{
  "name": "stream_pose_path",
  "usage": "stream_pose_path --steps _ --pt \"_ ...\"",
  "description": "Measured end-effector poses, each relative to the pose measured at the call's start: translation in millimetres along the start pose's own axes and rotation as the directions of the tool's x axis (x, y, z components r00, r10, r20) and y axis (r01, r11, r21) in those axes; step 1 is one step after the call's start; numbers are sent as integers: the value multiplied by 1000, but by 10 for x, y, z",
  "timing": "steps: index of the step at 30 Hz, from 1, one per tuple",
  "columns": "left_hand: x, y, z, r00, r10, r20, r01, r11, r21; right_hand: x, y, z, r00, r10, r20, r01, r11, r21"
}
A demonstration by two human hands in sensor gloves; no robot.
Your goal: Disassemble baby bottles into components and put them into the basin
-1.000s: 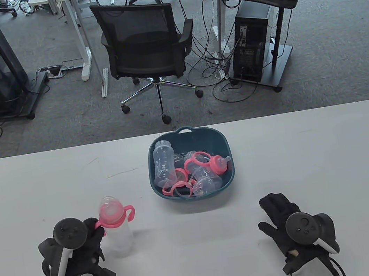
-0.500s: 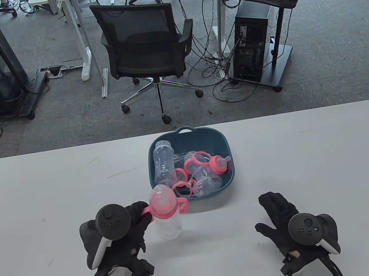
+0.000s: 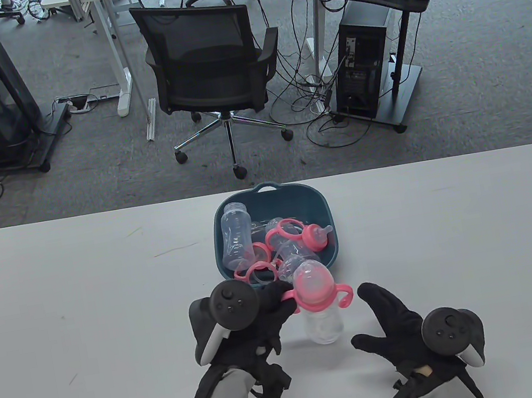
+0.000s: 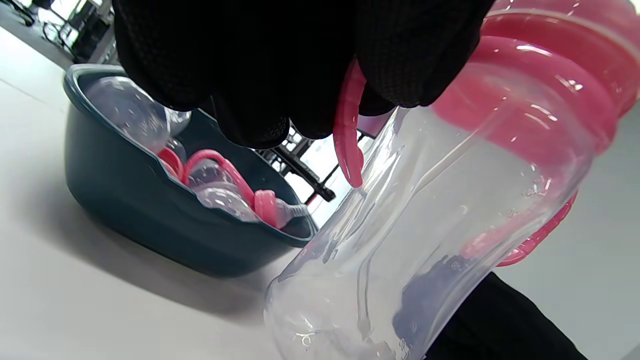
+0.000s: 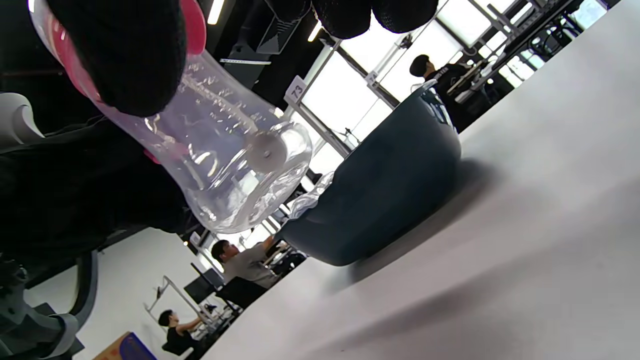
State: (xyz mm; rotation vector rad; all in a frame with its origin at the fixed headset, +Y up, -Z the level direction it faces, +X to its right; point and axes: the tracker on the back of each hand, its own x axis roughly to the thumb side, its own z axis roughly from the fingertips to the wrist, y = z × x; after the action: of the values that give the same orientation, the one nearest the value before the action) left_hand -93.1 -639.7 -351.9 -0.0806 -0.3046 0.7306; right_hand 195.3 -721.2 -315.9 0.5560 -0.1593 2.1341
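A clear baby bottle (image 3: 323, 324) with a pink collar, two pink handles and a domed cap hangs upright just above the table, in front of the teal basin (image 3: 318, 200). My left hand (image 3: 283, 299) pinches the bottle's left pink handle (image 4: 350, 150). In the left wrist view the bottle (image 4: 425, 225) fills the right side. My right hand (image 3: 374, 315) is open with fingers spread, right beside the bottle; whether it touches is unclear. Its wrist view shows the bottle (image 5: 225, 165) from below. The basin (image 4: 125, 200) holds several clear bottles and pink parts.
The basin (image 5: 390, 200) stands mid-table, just beyond the held bottle. White table (image 3: 454, 228) stretches to both sides. Beyond the far edge are an office chair (image 3: 208, 66) and a computer stand (image 3: 370, 59). People sit far off in the right wrist view.
My left hand has carried the bottle by its handle from the table's left to just in front of the basin. My right hand has shifted left toward it, fingers spreading.
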Motion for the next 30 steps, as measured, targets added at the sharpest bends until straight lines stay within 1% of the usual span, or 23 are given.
stream_pose_path --steps 3,5,7,10,14,16,20,23,25,27,30 --pt "64 -140 -50 998 58 25 -57 998 -41 -5 44 -8 998 -57 0 57 998 27" --pt "100 -220 -70 995 87 39 -84 995 -61 -18 66 -11 998 -70 -1 70 997 32" --pt "129 -291 -84 993 104 57 -100 992 -77 -32 90 -15 996 -87 -1 87 996 30" --pt "153 -369 -104 993 99 68 -93 992 -84 -65 99 -19 991 -131 -2 131 991 -11" --pt "159 -398 -117 992 104 74 -98 992 -82 -97 85 -20 986 -166 -1 166 986 -19" --pt "152 -412 -121 990 108 92 -101 992 -77 -100 67 -17 986 -165 9 165 985 -41" --pt "117 -432 -114 987 116 113 -108 991 -74 -108 51 -11 989 -145 5 145 988 -50" --pt "78 -400 -92 979 151 134 -145 988 -54 -124 38 -9 992 -126 -4 126 990 -57" --pt "64 -360 -76 965 202 170 -198 979 -40 -130 33 -8 994 -104 -10 104 993 -57" --pt "75 -323 -58 955 223 196 -220 975 -37 -138 36 -12 997 -79 -16 79 996 -50" --pt "109 -300 -21 932 266 246 -278 961 14 -149 52 -10 999 -48 -25 47 998 -36"
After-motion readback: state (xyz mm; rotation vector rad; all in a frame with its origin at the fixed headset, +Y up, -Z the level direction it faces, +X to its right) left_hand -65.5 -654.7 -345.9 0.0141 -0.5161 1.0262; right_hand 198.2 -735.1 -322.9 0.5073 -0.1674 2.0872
